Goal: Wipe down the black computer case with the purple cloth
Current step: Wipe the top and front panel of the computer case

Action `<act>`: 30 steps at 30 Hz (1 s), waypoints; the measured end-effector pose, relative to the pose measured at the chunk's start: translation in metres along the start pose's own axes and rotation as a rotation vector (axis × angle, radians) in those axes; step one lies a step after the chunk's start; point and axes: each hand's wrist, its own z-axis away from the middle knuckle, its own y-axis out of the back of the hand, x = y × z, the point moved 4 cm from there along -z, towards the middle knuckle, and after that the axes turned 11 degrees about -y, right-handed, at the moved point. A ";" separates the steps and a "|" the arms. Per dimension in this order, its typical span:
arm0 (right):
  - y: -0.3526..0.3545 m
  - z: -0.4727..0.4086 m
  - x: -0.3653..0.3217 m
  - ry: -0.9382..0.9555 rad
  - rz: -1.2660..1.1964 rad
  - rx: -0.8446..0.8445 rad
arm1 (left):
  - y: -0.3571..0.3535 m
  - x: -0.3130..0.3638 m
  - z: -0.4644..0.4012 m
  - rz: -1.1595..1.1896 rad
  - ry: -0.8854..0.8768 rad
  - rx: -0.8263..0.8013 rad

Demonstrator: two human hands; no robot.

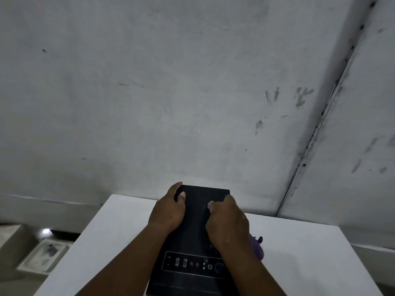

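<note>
A black computer case (195,227) stands upright on a white table (111,236), its top panel facing me, with ports and buttons near its front edge. My left hand (168,208) grips the top's far left corner, thumb on the panel. My right hand (227,223) rests on the right side of the top, fingers curled round the purple cloth (256,248). Most of the cloth is hidden under the hand; a purple fold shows below the wrist and a sliver by the fingertips.
A stained white wall (171,92) rises right behind the table. A dark seam (327,107) with small holes runs up it at the right. Down at the left, on the floor, lie a flat white tray-like box (46,257) and a small bright light spot (46,231).
</note>
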 end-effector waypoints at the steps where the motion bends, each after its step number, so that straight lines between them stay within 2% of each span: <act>1: -0.001 0.002 -0.002 0.023 0.018 0.006 | 0.000 0.000 0.000 -0.004 0.002 -0.001; 3: -0.002 0.001 0.000 0.010 0.001 -0.021 | 0.000 0.000 0.000 0.002 0.011 0.000; 5: 0.002 -0.007 0.005 -0.071 -0.116 -0.065 | 0.001 0.000 0.001 0.012 0.016 0.002; 9: 0.008 -0.023 0.005 -0.112 -0.201 -0.053 | 0.002 0.002 0.002 0.008 0.013 0.001; 16: -0.002 -0.010 0.002 0.042 -0.043 -0.059 | 0.002 0.004 0.001 -0.001 0.018 -0.001; 23: 0.001 -0.035 0.010 -0.137 -0.184 -0.005 | 0.002 0.003 0.001 -0.002 0.031 0.004; 30: 0.002 -0.049 -0.006 -0.073 -0.070 -0.052 | 0.002 0.002 0.000 -0.012 0.034 0.009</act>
